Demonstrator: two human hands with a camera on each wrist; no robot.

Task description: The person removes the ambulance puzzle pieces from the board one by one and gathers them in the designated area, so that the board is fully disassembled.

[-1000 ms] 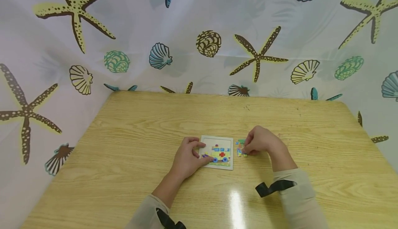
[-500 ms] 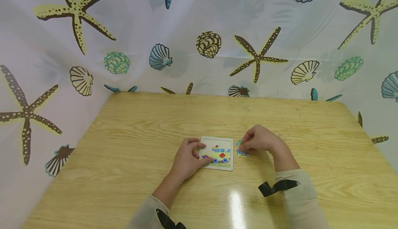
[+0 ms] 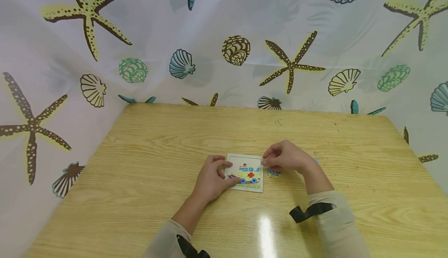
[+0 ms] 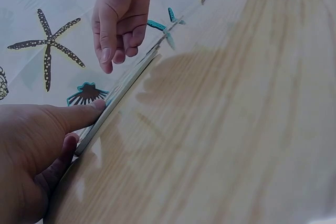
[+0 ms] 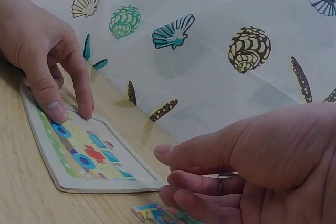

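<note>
A white-framed jigsaw puzzle board [image 3: 245, 188] lies on the table, partly filled with a picture of a yellow ambulance with a red cross. My left hand [image 3: 210, 178] rests over its left side; the thumb and a finger press on the board, as the right wrist view shows too. My right hand [image 3: 285, 157] hovers at the board's right edge, its fingers loosely bent. No piece shows between its fingertips in either wrist view. Beneath it lie loose puzzle pieces [image 5: 157, 213], partly hidden by the hand. In the left wrist view the board [image 4: 123, 90] appears edge-on.
The wooden table [image 3: 168, 133] extends around the board on all sides. Behind it and at the sides hangs a white cloth [image 3: 210, 24] printed with shells and starfish. A black strap [image 3: 311, 212] sits on the right sleeve, with a loose end sticking out.
My right hand has moved left, from over the loose pieces to the board's right edge, and now covers the upper pieces. The left hand and the board stay in place.
</note>
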